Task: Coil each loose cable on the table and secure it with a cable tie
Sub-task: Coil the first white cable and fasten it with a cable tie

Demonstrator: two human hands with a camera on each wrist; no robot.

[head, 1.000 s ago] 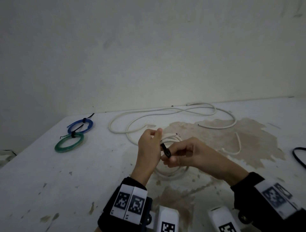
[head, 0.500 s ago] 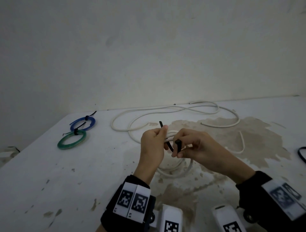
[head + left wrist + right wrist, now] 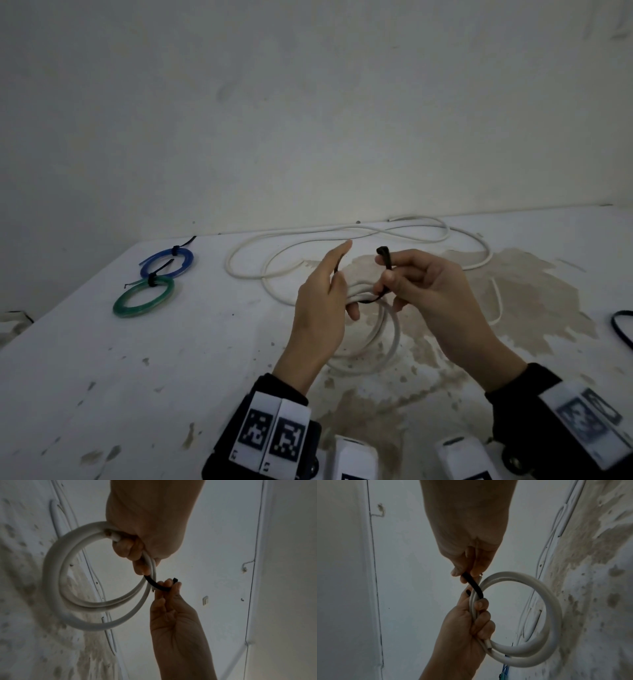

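A white cable coil [image 3: 394, 342] hangs off the table in my left hand [image 3: 337, 291], whose lower fingers curl round its bundled strands while the index finger points straight. A black cable tie [image 3: 384, 263] passes under the bundle; my right hand [image 3: 388, 275] pinches its head end upright, and the tail shows by my left fingers. In the left wrist view the coil [image 3: 51, 582] and tie [image 3: 154, 584] sit between left hand [image 3: 137, 555] and right hand [image 3: 169, 586]. The right wrist view shows the right hand [image 3: 464, 574] pinching the tie [image 3: 473, 584] beside the coil [image 3: 553, 615].
A long loose white cable [image 3: 342, 236] sprawls along the table's far side by the wall. A tied blue coil [image 3: 168, 262] and a tied green coil [image 3: 144, 298] lie at the far left. A black cable [image 3: 620, 330] shows at the right edge. The table [image 3: 102, 377] is stained.
Both hands have lifted the coil a little. My right hand has drawn the tie's head end up and to the right, and my left index finger has straightened.
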